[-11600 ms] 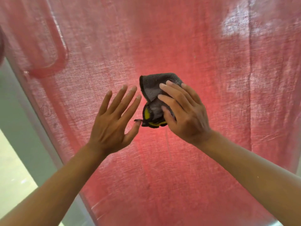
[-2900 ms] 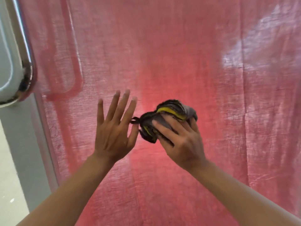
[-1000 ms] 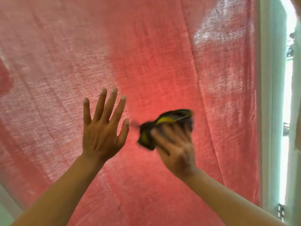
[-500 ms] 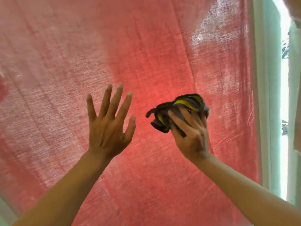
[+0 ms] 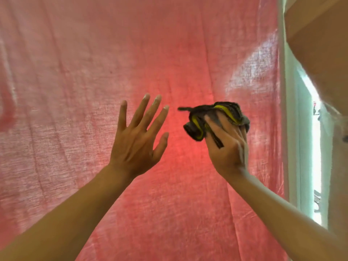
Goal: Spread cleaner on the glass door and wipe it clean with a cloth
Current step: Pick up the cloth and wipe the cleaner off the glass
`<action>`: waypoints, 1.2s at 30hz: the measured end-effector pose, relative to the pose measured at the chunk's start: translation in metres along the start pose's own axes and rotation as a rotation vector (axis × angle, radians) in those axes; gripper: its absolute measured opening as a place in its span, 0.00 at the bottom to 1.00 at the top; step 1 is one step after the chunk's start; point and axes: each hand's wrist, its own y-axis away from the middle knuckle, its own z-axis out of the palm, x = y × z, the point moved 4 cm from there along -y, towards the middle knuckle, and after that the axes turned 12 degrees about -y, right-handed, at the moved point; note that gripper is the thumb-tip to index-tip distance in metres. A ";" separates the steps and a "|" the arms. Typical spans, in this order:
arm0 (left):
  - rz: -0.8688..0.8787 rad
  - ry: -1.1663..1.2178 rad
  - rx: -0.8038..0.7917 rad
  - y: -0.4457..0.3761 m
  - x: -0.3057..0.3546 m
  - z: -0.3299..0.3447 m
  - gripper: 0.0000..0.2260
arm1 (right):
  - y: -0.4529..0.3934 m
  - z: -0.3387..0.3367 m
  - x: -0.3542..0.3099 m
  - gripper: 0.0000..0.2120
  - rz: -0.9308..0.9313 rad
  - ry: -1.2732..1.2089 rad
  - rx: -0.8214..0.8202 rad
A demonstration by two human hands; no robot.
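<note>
A bunched dark grey cloth with yellow edging [image 5: 212, 117] sits under the fingers of the right hand [image 5: 228, 147], bulging out above and to the left of the fingertips, with one thin dark corner sticking out leftward. The fingers lie over the wad and press it toward the glass door [image 5: 75, 63]; the hand is blurred, so whether the thumb curls round the cloth cannot be told. The left hand [image 5: 136, 140] is raised just beside it, apart from the cloth, fingers spread wide and straight, holding nothing; whether its palm touches the glass cannot be told. Behind the pane hangs a red woven fabric sheet [image 5: 178, 44], lit from behind and covering nearly the whole view. A pale door frame [image 5: 291, 129] runs down the right edge. There is one cloth, two hands, one sheet.
</note>
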 end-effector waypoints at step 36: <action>-0.077 -0.039 0.034 -0.012 -0.045 -0.008 0.26 | -0.053 0.017 -0.015 0.14 -0.354 -0.055 -0.232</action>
